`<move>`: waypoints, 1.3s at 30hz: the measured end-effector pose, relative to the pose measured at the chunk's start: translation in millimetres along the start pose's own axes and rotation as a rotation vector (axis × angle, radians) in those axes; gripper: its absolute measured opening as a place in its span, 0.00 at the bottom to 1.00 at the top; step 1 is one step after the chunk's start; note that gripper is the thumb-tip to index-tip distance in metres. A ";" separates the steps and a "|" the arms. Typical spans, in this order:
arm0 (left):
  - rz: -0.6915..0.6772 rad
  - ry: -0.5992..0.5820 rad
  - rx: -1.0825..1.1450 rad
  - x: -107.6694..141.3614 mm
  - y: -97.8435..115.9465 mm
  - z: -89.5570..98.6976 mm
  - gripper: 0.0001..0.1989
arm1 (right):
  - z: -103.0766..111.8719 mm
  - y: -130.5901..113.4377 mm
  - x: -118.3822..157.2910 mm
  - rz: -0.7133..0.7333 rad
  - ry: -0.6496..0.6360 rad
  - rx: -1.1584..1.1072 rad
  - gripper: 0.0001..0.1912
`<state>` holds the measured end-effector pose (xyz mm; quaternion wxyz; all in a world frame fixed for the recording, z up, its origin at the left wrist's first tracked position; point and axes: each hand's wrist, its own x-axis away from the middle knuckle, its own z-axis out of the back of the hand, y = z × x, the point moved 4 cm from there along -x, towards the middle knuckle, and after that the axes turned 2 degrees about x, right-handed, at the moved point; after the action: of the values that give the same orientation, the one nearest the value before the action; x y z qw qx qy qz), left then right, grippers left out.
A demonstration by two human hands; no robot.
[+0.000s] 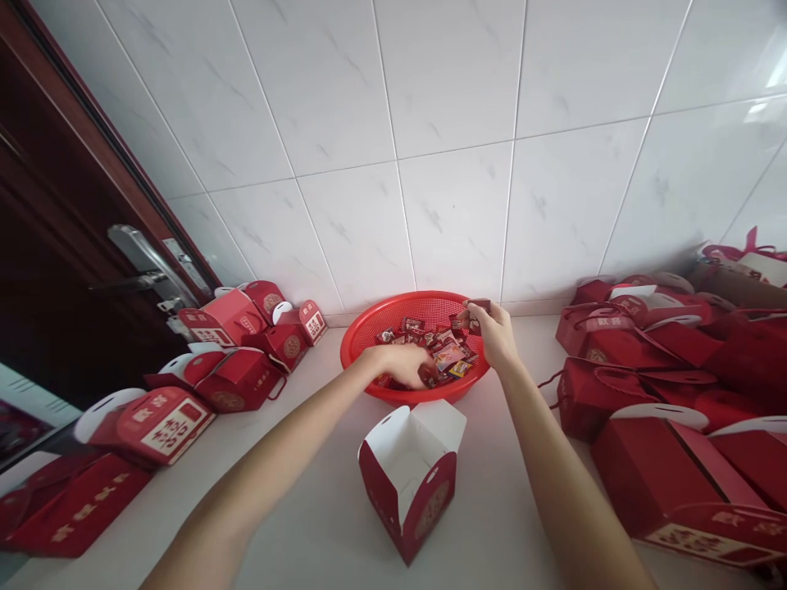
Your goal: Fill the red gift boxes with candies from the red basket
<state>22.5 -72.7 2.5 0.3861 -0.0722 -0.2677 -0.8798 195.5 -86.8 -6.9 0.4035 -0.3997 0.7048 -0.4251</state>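
Picking is in hand; the left hand (402, 363) dips among wrapped packets (449, 354) in the basket (455, 391), grip unclear; the right hand (497, 332) pinches a brown packet (479, 306); lifting calls for closed fingertips; the open box (434, 510) stands just in front.

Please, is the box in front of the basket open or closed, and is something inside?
Open: the box has its flaps up. The white inside shows, with nothing visible in it.

Left hand (402, 365) reaches into a red plastic basket (376, 393) of wrapped sweets (451, 355); right hand (497, 334) holds some above its rim, beyond an open box (413, 483).
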 end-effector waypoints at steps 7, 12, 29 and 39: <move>0.137 -0.052 -0.248 -7.6 2.8 -25.3 0.20 | -0.7 -0.1 2.2 0.016 -0.022 0.036 0.10; 0.091 -0.077 -0.231 -9.0 4.4 -26.1 0.20 | -2.0 0.8 1.7 0.031 -0.024 0.043 0.11; -0.152 0.399 0.471 -1.2 -22.2 14.6 0.33 | -2.8 -0.1 3.2 0.037 -0.039 0.056 0.09; -0.226 0.543 0.650 -2.7 -21.5 15.6 0.34 | -1.1 -3.4 5.9 -0.073 -0.090 -0.081 0.10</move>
<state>7.6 -50.7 5.9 0.3463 0.3167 -0.4259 -0.7736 193.1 -92.9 -4.8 0.4026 -0.4599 0.6875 -0.3921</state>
